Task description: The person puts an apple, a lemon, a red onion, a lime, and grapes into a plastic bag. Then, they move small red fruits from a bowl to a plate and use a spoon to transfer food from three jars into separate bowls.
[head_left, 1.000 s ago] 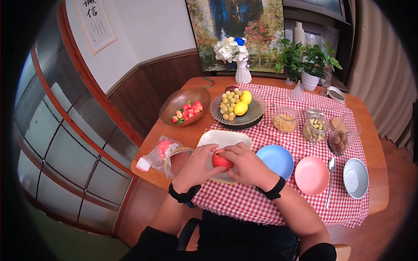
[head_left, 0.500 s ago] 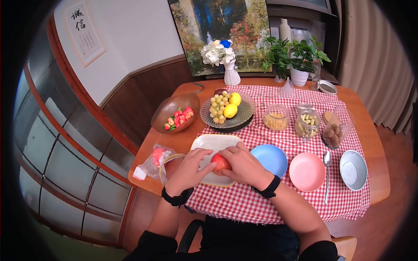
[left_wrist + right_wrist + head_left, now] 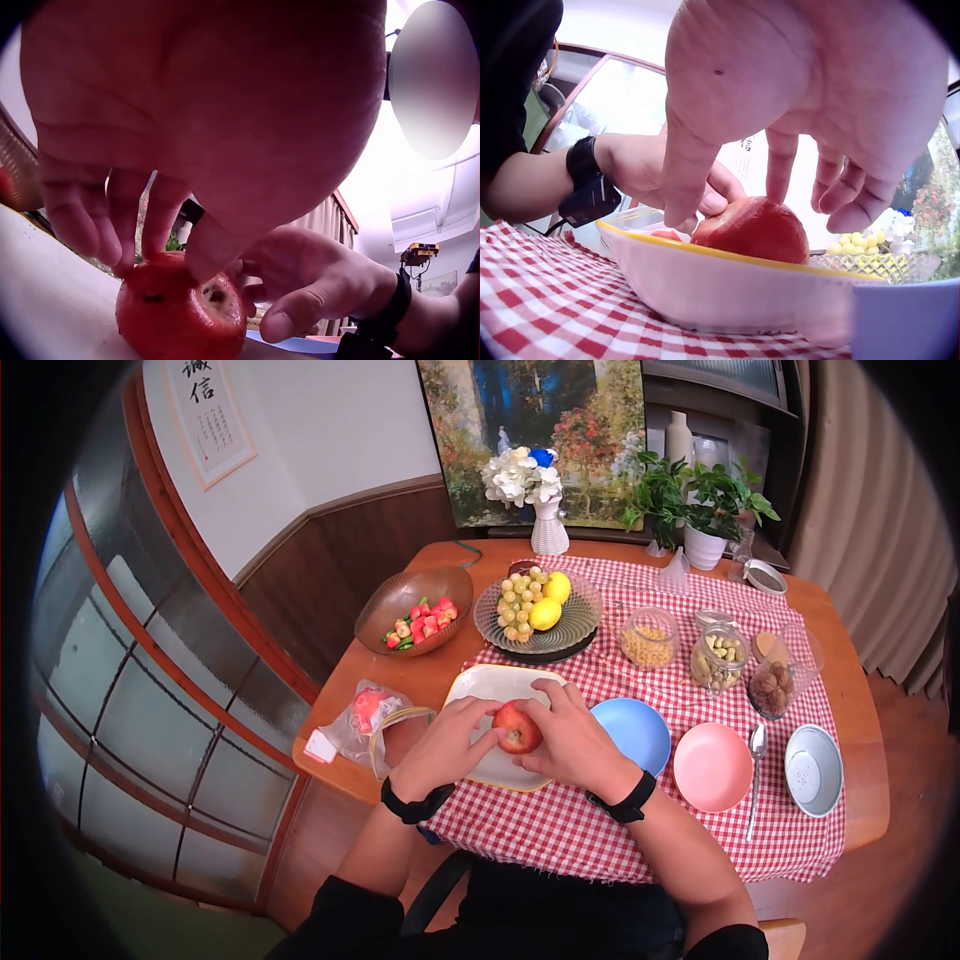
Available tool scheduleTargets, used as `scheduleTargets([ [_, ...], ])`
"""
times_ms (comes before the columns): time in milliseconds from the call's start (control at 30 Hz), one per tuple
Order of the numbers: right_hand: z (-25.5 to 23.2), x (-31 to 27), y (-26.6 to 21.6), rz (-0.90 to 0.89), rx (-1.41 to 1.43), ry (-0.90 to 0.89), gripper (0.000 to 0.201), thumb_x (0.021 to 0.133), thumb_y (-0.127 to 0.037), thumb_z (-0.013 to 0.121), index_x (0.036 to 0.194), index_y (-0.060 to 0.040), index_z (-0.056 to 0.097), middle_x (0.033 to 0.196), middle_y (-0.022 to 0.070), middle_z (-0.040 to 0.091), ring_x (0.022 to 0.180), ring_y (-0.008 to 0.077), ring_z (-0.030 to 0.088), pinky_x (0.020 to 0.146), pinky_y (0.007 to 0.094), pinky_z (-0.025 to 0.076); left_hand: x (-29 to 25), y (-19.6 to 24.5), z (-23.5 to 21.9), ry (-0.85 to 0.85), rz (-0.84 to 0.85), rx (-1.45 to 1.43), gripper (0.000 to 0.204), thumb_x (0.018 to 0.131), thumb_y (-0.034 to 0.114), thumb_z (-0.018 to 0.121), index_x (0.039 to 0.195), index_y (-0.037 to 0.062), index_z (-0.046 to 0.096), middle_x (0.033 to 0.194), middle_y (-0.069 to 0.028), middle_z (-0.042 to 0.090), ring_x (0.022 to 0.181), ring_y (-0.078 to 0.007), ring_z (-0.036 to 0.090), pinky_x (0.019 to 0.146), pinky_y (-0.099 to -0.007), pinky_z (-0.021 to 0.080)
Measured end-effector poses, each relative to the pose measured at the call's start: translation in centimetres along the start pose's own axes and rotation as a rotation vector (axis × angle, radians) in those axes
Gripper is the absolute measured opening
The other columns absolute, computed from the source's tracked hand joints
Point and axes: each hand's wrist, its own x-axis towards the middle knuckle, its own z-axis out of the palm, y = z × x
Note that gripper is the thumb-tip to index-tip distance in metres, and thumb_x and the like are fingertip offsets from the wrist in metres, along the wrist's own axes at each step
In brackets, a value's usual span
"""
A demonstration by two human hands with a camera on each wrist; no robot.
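A red apple [image 3: 518, 727] is between both hands, over a white dish [image 3: 476, 684] with a yellow rim. Its dimpled end faces the person in the head view. The left hand [image 3: 447, 740] pinches it from the left, thumb and fingertips on the skin, as the left wrist view shows on the apple [image 3: 176, 311]. From the other side the right hand [image 3: 577, 738] holds it with thumb and index finger, its remaining fingers lifted off in the right wrist view. There the dish's wall [image 3: 705, 289] hides the lower part of the apple [image 3: 757, 229].
Left of the dish lies a clear bag [image 3: 352, 722] with something red inside. Behind are a brown bowl [image 3: 385, 605] of small red fruits and a glass plate [image 3: 575, 622] with grapes and lemons. To the right stand a blue plate [image 3: 635, 735], pink plate [image 3: 713, 767], spoon [image 3: 755, 790] and grey bowl [image 3: 813, 771].
The apple has been turned between the hands, so its dimpled end now shows. The hands stay over the dish, while the fingers have shifted on the skin. The head view has swayed slightly.
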Motion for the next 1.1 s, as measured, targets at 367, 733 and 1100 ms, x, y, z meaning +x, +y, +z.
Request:
scheduleTargets([
  [367,1.0,0.0,0.2,0.092,0.125,-0.074,0.056,0.078,-0.020,0.083,0.126,-0.0029,0.061,0.122,0.0207,0.060,0.108,0.0409,0.062,0.095,0.0479,0.054,0.0,-0.6,-0.2,-0.023,-0.096,-0.072,0.036,0.094,0.018,0.070,0.126,0.0022,0.066,0.117,-0.0169,0.069,0.106,-0.0317,0.066,0.085,-0.0383,0.055],
  [733,0.1,0.5,-0.6,0.190,0.139,-0.061,0.036,0.089,-0.026,0.076,0.111,0.0014,0.068,0.105,0.0230,0.068,0.094,0.0403,0.068,0.083,0.0474,0.057,0.2,1.3,-0.2,-0.102,0.032,-0.018,0.067,0.076,0.024,0.086,0.134,0.0005,0.061,0.126,-0.0174,0.059,0.119,-0.0365,0.059,0.102,-0.0433,0.049],
  [1100,-0.3,0.5,-0.5,0.031,0.241,-0.020,0.049,0.079,-0.011,0.076,0.124,0.0029,0.063,0.116,0.0253,0.068,0.107,0.0449,0.064,0.095,0.0481,0.054,0.2,0.4,0.3,-0.010,-0.038,-0.124,0.059,0.087,0.030,0.084,0.130,-0.0005,0.059,0.115,-0.0172,0.071,0.097,-0.0293,0.069,0.087,-0.0378,0.056],
])
